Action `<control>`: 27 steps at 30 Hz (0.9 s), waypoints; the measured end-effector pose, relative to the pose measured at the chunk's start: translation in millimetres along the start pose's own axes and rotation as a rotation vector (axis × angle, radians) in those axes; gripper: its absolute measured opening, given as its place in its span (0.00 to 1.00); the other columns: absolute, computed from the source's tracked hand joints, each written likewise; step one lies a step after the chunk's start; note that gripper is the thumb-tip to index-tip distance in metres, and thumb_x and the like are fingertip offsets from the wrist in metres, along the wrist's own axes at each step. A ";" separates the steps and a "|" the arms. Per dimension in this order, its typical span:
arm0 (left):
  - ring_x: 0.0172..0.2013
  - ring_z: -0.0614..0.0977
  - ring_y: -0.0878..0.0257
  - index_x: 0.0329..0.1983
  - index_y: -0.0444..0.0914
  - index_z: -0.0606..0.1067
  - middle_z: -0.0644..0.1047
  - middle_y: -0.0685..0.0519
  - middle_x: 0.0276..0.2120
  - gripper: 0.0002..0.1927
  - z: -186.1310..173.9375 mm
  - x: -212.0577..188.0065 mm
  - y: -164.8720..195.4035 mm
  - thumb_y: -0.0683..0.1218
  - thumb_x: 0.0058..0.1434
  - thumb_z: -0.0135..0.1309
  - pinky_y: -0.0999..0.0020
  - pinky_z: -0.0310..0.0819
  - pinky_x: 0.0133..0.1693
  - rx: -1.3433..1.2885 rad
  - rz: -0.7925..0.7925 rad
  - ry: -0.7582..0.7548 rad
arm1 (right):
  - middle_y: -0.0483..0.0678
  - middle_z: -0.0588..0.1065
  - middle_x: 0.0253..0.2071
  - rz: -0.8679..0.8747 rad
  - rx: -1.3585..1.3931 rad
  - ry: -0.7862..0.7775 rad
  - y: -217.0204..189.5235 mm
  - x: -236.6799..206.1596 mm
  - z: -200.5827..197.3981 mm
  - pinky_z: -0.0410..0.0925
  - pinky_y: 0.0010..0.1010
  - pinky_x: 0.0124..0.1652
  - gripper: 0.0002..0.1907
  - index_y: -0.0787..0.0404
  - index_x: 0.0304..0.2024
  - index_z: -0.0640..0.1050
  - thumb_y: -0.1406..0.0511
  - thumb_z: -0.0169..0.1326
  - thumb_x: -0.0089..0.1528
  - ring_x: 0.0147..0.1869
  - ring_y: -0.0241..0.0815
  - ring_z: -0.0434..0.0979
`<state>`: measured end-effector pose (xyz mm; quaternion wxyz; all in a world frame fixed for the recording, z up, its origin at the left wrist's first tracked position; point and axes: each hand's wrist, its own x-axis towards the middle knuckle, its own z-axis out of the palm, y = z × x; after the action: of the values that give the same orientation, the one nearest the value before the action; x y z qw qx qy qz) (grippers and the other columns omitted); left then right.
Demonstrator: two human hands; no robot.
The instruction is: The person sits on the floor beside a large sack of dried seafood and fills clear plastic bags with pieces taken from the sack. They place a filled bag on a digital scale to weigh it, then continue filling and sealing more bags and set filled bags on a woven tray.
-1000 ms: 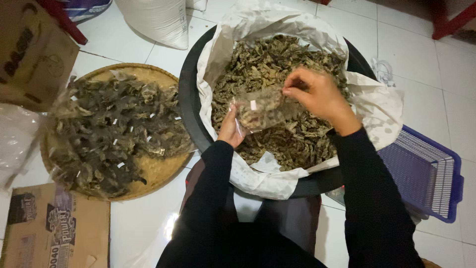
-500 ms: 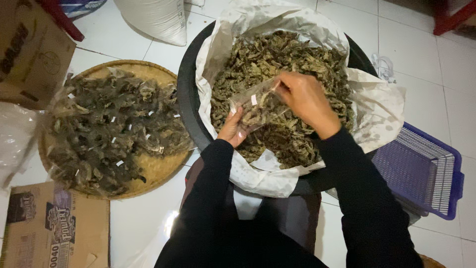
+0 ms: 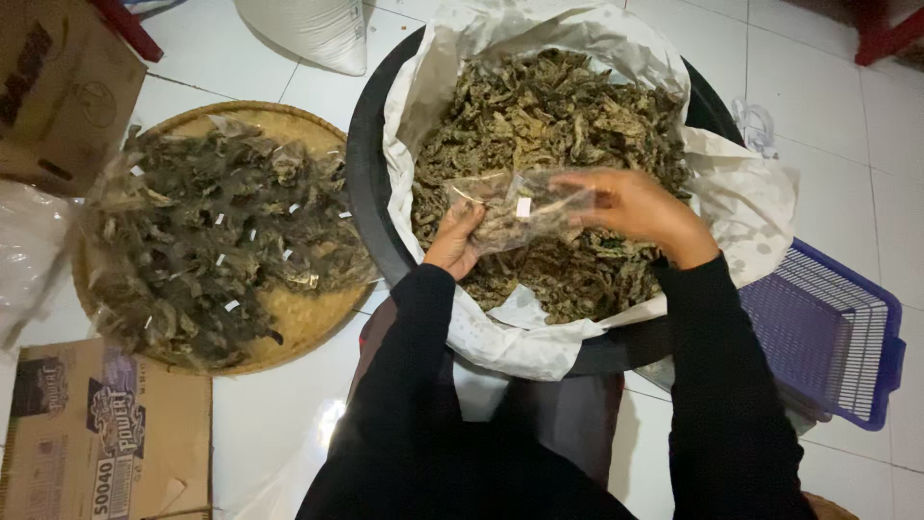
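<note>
A small clear plastic bag (image 3: 515,210) partly filled with dried brown-green leafy chips is held over a large black tub (image 3: 371,193). My left hand (image 3: 454,241) grips the bag's left end from below. My right hand (image 3: 635,207) holds its right end, fingers at the bag's mouth. The tub is lined with white paper (image 3: 731,193) and heaped with the same dried chips (image 3: 558,116). Both my arms are in black sleeves.
A round woven tray (image 3: 289,318) at the left holds several filled clear bags (image 3: 212,221). Cardboard boxes lie at the upper left (image 3: 58,87) and lower left (image 3: 96,433). A purple plastic basket (image 3: 828,337) stands at the right, a white sack (image 3: 313,29) at the top.
The bag has been lowered and turned level over the chips. My right hand has come down from the bag's top to its right end.
</note>
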<state>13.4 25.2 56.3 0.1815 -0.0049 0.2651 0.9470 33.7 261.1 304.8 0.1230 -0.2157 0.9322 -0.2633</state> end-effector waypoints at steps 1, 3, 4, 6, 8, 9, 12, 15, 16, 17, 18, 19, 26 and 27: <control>0.61 0.75 0.57 0.75 0.43 0.60 0.69 0.50 0.66 0.34 1.0 1.4 0.6 0.47 0.68 0.60 0.53 0.76 0.57 0.042 -0.033 0.013 | 0.47 0.81 0.44 0.086 0.013 -0.056 -0.8 -1.6 0.6 0.72 0.35 0.38 0.35 0.45 0.66 0.74 0.64 0.64 0.55 0.38 0.40 0.79; 0.63 0.73 0.60 0.75 0.43 0.60 0.65 0.55 0.70 0.36 2.9 0.9 2.2 0.49 0.67 0.60 0.53 0.76 0.58 0.126 -0.107 0.041 | 0.44 0.80 0.49 0.097 0.123 -0.017 -3.5 -2.0 4.1 0.74 0.33 0.38 0.30 0.47 0.63 0.75 0.63 0.63 0.56 0.39 0.37 0.81; 0.62 0.74 0.57 0.73 0.44 0.60 0.65 0.53 0.69 0.35 4.4 -0.4 3.2 0.50 0.66 0.59 0.50 0.76 0.57 0.099 -0.147 0.062 | 0.43 0.80 0.51 0.105 0.178 0.006 -4.8 -1.7 6.4 0.75 0.32 0.38 0.28 0.49 0.62 0.76 0.62 0.62 0.57 0.39 0.36 0.82; 0.59 0.76 0.50 0.70 0.46 0.59 0.64 0.49 0.68 0.34 6.2 -5.5 3.5 0.51 0.63 0.58 0.43 0.76 0.54 0.039 -0.233 0.103 | 0.45 0.81 0.50 -0.074 0.308 0.081 -6.6 -1.7 12.6 0.76 0.29 0.43 0.21 0.55 0.57 0.78 0.63 0.63 0.61 0.45 0.36 0.82; 0.60 0.76 0.51 0.68 0.44 0.62 0.66 0.50 0.66 0.31 6.5 -9.8 3.2 0.50 0.64 0.58 0.40 0.75 0.55 0.054 -0.193 0.094 | 0.46 0.82 0.47 -0.160 0.256 0.116 -4.3 -6.0 15.0 0.75 0.28 0.44 0.16 0.59 0.52 0.81 0.64 0.65 0.62 0.45 0.37 0.82; 0.61 0.76 0.51 0.68 0.44 0.63 0.67 0.50 0.65 0.29 5.9 -11.5 2.6 0.50 0.65 0.58 0.38 0.74 0.56 0.061 -0.171 0.090 | 0.47 0.83 0.45 -0.156 0.141 0.109 -0.8 -10.1 13.4 0.73 0.29 0.42 0.13 0.60 0.49 0.82 0.64 0.66 0.62 0.43 0.38 0.82; 0.58 0.77 0.48 0.66 0.44 0.66 0.73 0.48 0.59 0.25 1.9 -12.7 0.6 0.50 0.69 0.57 0.35 0.76 0.58 -0.030 -0.122 -0.032 | 0.47 0.83 0.46 -0.165 0.183 0.253 20.6 -26.2 1.5 0.74 0.28 0.47 0.10 0.60 0.50 0.83 0.66 0.62 0.66 0.47 0.39 0.83; 0.57 0.80 0.51 0.65 0.46 0.67 0.78 0.52 0.57 0.23 -2.9 -10.4 -1.4 0.51 0.68 0.55 0.39 0.77 0.56 -0.070 -0.089 -0.039 | 0.47 0.81 0.48 -0.061 0.374 0.469 58.9 -44.2 -4.9 0.74 0.28 0.50 0.11 0.61 0.53 0.81 0.66 0.60 0.68 0.50 0.39 0.81; 0.57 0.80 0.52 0.64 0.47 0.67 0.77 0.52 0.57 0.22 -4.4 -9.6 -1.7 0.51 0.68 0.55 0.39 0.77 0.56 -0.082 -0.094 -0.015 | 0.47 0.81 0.48 -0.006 0.430 0.541 74.5 -48.3 -1.6 0.74 0.28 0.50 0.11 0.61 0.53 0.80 0.66 0.60 0.68 0.50 0.39 0.81; 0.58 0.80 0.53 0.64 0.47 0.68 0.77 0.52 0.58 0.22 -5.8 -8.8 -1.8 0.52 0.69 0.55 0.39 0.78 0.57 -0.095 -0.099 0.009 | 0.49 0.81 0.48 0.087 0.232 0.465 91.4 -47.9 4.1 0.75 0.31 0.48 0.12 0.61 0.52 0.80 0.66 0.61 0.66 0.49 0.41 0.81; 0.58 0.81 0.53 0.64 0.47 0.68 0.76 0.53 0.58 0.22 -7.1 -8.8 -2.5 0.52 0.69 0.54 0.39 0.79 0.57 -0.109 -0.106 0.034 | 0.51 0.80 0.47 0.180 0.034 0.384 108.2 -45.1 16.1 0.75 0.34 0.47 0.13 0.60 0.51 0.80 0.65 0.61 0.64 0.48 0.43 0.82; 0.58 0.80 0.53 0.64 0.46 0.68 0.77 0.52 0.58 0.22 -8.5 -8.4 -2.8 0.52 0.69 0.54 0.41 0.79 0.58 -0.115 -0.106 0.026 | 0.54 0.79 0.48 0.265 -0.130 0.222 123.6 -43.1 36.0 0.74 0.40 0.48 0.15 0.60 0.50 0.80 0.65 0.63 0.60 0.49 0.49 0.80; 0.58 0.79 0.52 0.64 0.44 0.67 0.76 0.51 0.58 0.22 -9.8 -5.0 -3.3 0.53 0.70 0.55 0.41 0.78 0.57 -0.134 -0.071 0.006 | 0.62 0.74 0.50 0.161 -0.589 0.199 193.5 -52.7 131.3 0.71 0.50 0.51 0.13 0.61 0.49 0.79 0.68 0.60 0.61 0.55 0.62 0.75; 0.58 0.78 0.51 0.65 0.45 0.67 0.75 0.51 0.59 0.23 -8.1 -5.4 -2.4 0.53 0.70 0.56 0.41 0.78 0.57 -0.134 -0.068 0.016 | 0.62 0.74 0.50 0.152 -0.550 0.212 194.3 -52.5 126.4 0.71 0.50 0.51 0.14 0.62 0.48 0.78 0.67 0.61 0.60 0.55 0.63 0.75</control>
<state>18.6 21.2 48.7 0.2107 -0.0335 0.2025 0.9558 57.6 379.6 100.1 -0.0186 -0.1418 0.9896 -0.0119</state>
